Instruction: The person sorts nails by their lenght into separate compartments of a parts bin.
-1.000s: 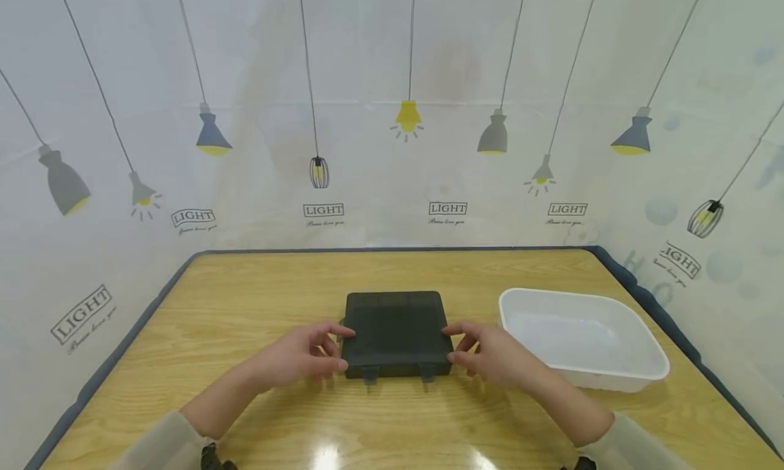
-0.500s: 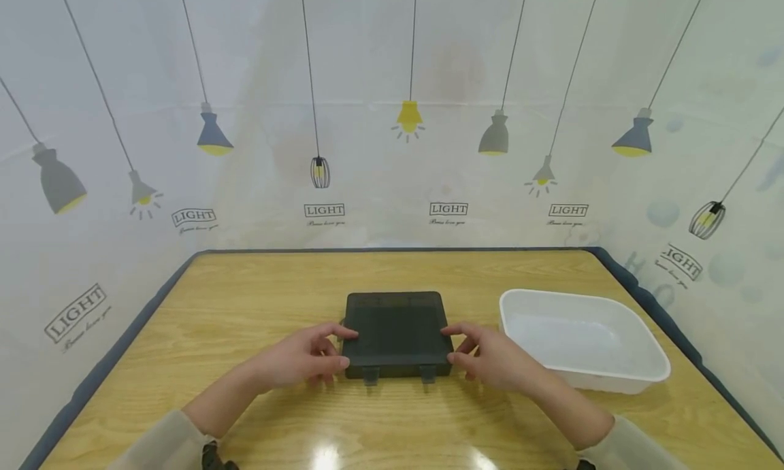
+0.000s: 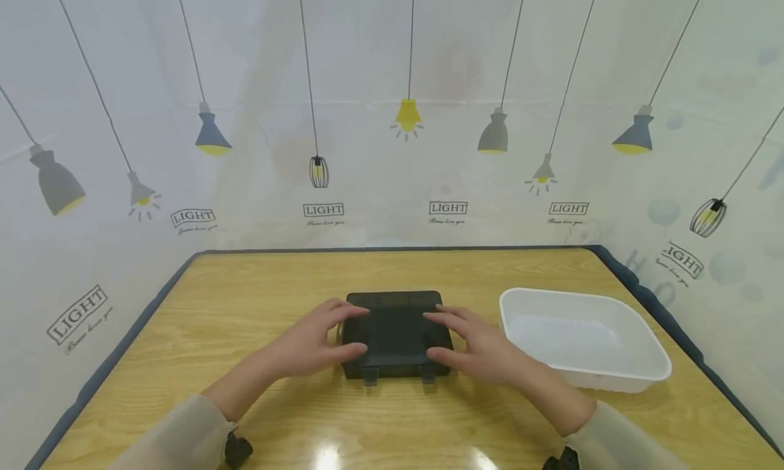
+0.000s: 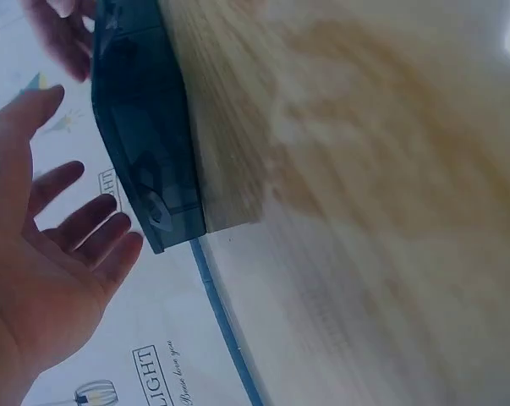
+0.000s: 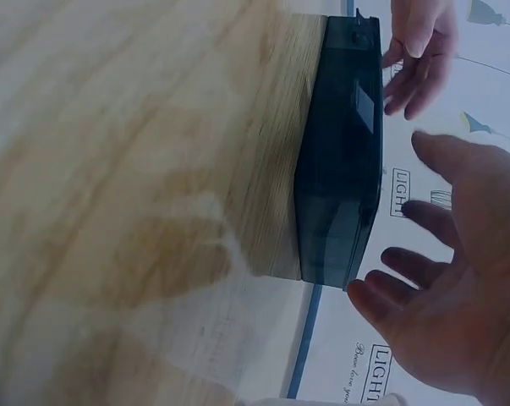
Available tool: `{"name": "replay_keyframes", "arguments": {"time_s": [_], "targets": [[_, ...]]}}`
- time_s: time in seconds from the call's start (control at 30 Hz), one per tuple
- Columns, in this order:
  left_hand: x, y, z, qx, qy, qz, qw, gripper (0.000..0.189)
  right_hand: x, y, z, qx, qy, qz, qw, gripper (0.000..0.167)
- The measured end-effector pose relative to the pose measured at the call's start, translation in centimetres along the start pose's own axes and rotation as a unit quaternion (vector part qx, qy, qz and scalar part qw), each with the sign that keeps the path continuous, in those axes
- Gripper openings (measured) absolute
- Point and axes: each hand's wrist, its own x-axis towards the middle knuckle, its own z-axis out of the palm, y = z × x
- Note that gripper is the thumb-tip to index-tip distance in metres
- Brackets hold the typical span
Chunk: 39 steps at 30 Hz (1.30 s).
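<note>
A flat, dark, see-through plastic case (image 3: 397, 330) lies on the table with its lid down and two latches (image 3: 370, 375) along the near side. Above its left edge hovers my left hand (image 3: 318, 341), thumb and fingers spread and relaxed. On the other side my right hand (image 3: 480, 344) is held the same way over the right edge. Both wrist views show a gap between the fingers and the case (image 4: 149, 127), and neither hand holds anything. What the case (image 5: 339, 152) contains cannot be made out.
To the right stands a white plastic tub (image 3: 582, 334), close to my right forearm. The wooden table (image 3: 263, 286) ends at a dark blue edging against a wall cloth (image 3: 380, 48) printed with lamps.
Both hands have let go of the case's sides and lifted, moving inward over the lid with fingers loosened. The case and the tub have stayed in place.
</note>
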Motion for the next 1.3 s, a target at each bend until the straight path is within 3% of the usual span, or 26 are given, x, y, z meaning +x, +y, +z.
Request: {"name": "replay_keyframes", "arguments": {"time_s": [0.2, 0.43, 0.9, 1.3], "targets": [[1.3, 0.1, 0.6, 0.079, -0.071, 0.047, 0.9932, 0.088, 1.4, 0.5, 0.2, -0.041, -0.058, -0.047, 0.9964, 0.08], [1.6, 0.6, 1.0, 0.107, -0.136, 0.079, 0.9818, 0.089, 1.7, 0.6, 0.3, -0.045, -0.11, -0.07, 0.9904, 0.085], [1.2, 1.8, 1.0, 0.166, -0.148, 0.076, 0.9719, 0.09, 2.2, 0.1, 1.1, -0.073, -0.096, -0.07, 0.9902, 0.088], [1.2, 2.5, 1.3, 0.171, -0.139, 0.067, 0.9731, 0.089, 2.0, -0.5, 1.2, -0.119, -0.09, -0.071, 0.9862, 0.087]]}}
